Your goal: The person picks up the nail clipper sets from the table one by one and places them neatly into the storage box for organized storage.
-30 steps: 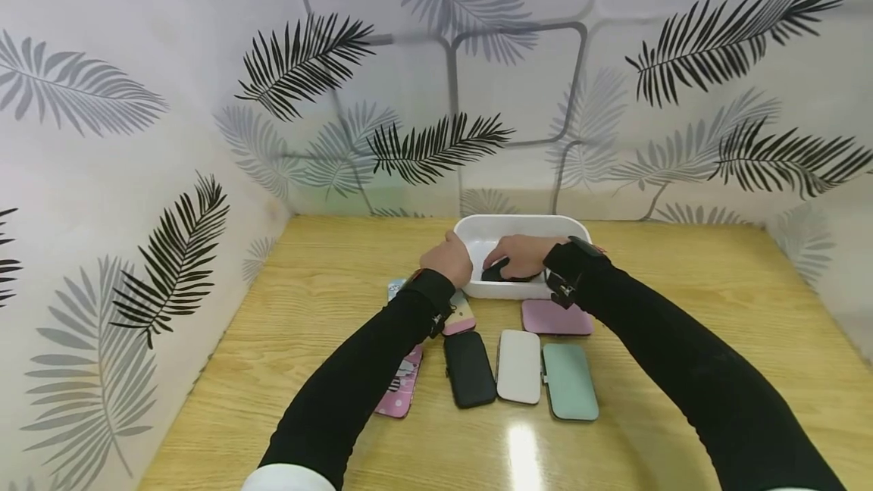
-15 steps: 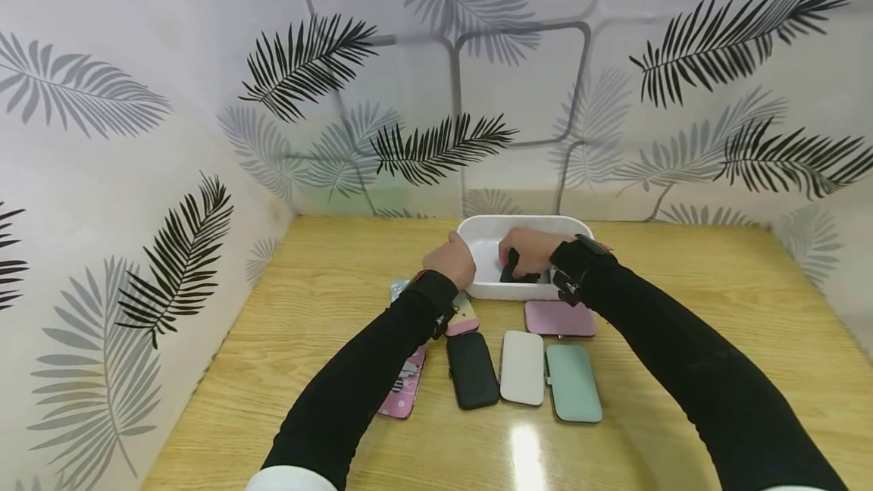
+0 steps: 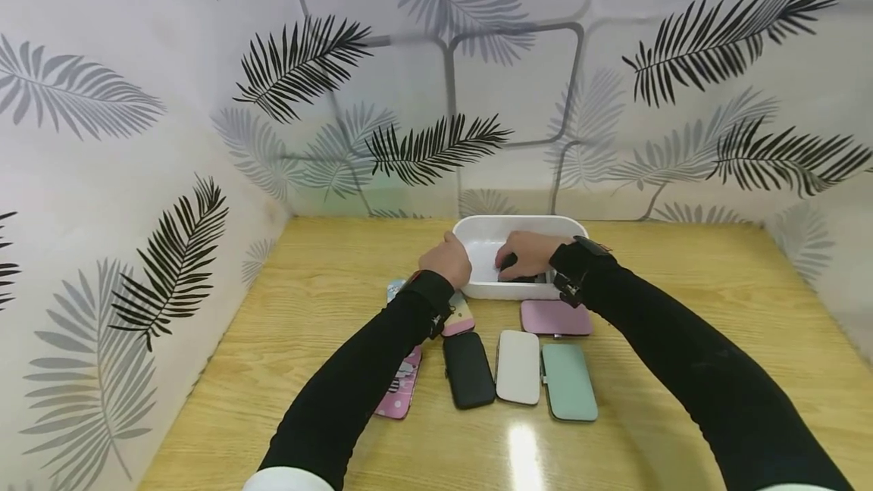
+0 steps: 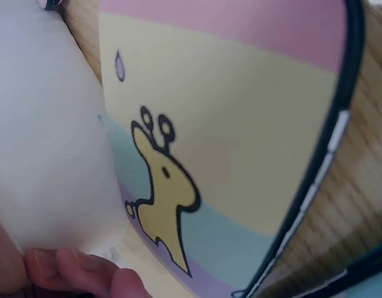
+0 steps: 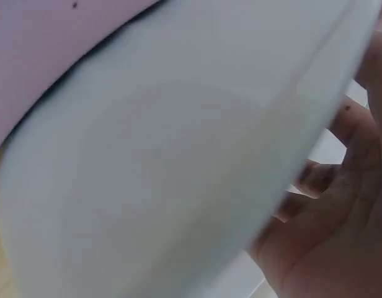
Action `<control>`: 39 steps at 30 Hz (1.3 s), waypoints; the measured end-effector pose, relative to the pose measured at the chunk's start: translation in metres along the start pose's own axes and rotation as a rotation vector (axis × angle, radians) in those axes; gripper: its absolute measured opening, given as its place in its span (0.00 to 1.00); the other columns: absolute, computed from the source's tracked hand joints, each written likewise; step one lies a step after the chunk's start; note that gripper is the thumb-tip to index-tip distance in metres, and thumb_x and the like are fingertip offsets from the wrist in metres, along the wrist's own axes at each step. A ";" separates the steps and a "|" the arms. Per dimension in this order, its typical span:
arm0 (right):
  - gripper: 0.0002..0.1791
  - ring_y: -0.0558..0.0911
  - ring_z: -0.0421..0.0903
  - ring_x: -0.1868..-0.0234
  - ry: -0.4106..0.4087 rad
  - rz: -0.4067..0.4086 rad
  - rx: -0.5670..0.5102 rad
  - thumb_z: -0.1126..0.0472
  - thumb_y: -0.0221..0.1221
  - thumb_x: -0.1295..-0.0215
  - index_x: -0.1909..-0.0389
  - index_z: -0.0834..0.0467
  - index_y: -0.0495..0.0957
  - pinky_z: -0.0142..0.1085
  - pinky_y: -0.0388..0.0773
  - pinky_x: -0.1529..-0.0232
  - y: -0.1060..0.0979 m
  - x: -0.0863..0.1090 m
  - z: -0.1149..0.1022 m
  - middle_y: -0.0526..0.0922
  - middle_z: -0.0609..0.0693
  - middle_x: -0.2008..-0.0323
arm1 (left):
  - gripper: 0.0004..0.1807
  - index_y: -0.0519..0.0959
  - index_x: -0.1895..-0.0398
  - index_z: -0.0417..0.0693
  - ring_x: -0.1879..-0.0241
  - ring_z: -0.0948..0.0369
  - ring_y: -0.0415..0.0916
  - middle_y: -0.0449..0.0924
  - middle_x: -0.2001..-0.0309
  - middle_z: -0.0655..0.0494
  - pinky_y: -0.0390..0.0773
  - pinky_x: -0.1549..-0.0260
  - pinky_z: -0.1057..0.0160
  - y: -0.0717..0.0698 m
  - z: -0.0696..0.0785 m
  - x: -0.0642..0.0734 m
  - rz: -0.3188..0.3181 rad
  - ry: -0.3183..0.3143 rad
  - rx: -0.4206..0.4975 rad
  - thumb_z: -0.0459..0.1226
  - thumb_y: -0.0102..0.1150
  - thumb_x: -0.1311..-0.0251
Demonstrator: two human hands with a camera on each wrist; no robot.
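My left hand [image 3: 446, 261] grips the left rim of a white plastic tub [image 3: 521, 292], with fingertips [image 4: 79, 270] curled at its wall in the left wrist view. Inside the tub, my right hand [image 3: 535, 251] has its thumb and fingers around a black object [image 3: 509, 262], mostly covered by the hand. Over the rim in the right wrist view, the right fingers [image 5: 355, 124] are bent, and the tub wall blocks what they hold. A flat case with a giraffe picture [image 4: 163, 192] lies beside the tub, under the left wrist.
Before the tub lie a purple case [image 3: 555, 317], a black case [image 3: 469, 370], a white case [image 3: 518, 367] and a mint case [image 3: 570, 382]. A pink patterned case [image 3: 398, 392] is partly under the left forearm. A leaf-patterned wall covering [image 3: 409, 97] stands behind the table.
Inside the tub, my right hand has moved slightly right, and the black object with it; it stood tilted up half a second ago and shows less now. The left hand stays on the rim.
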State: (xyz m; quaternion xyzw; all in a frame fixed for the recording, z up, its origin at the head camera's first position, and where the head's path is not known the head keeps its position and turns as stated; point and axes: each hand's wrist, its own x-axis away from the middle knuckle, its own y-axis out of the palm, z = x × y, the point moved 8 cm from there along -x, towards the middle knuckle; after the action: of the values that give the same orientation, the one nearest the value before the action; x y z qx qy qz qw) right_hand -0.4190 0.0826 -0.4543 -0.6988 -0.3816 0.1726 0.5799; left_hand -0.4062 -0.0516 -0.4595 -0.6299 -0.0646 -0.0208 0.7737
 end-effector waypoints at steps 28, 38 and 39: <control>0.19 0.73 0.61 0.35 -0.017 0.035 -0.003 0.56 0.66 0.34 0.44 0.57 0.82 0.53 0.69 0.35 -0.002 0.020 -0.005 0.76 0.64 0.38 | 0.28 0.62 0.30 0.39 0.59 0.54 0.84 0.84 0.53 0.47 0.81 0.56 0.54 -0.001 -0.003 -0.003 -0.021 -0.006 -0.015 0.46 0.48 0.25; 0.17 0.80 0.52 0.46 -0.046 0.313 0.021 0.63 0.63 0.33 0.44 0.58 0.82 0.47 0.78 0.47 -0.028 0.086 -0.038 0.81 0.55 0.47 | 0.30 0.60 0.28 0.37 0.63 0.55 0.83 0.84 0.57 0.47 0.81 0.60 0.56 -0.002 -0.001 0.001 -0.036 0.009 -0.017 0.45 0.48 0.25; 0.16 0.80 0.49 0.48 -0.043 0.330 0.023 0.63 0.63 0.33 0.45 0.57 0.83 0.45 0.78 0.48 -0.028 0.095 -0.043 0.82 0.53 0.48 | 0.29 0.61 0.29 0.37 0.63 0.55 0.83 0.84 0.58 0.47 0.81 0.60 0.56 -0.003 0.000 0.001 -0.035 0.011 -0.016 0.45 0.48 0.25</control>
State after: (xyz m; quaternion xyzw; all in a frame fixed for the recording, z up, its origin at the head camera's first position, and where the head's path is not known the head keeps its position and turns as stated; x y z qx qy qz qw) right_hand -0.3377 0.1240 -0.3973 -0.7414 -0.2719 0.2849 0.5434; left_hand -0.4058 -0.0522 -0.4568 -0.6346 -0.0713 -0.0385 0.7686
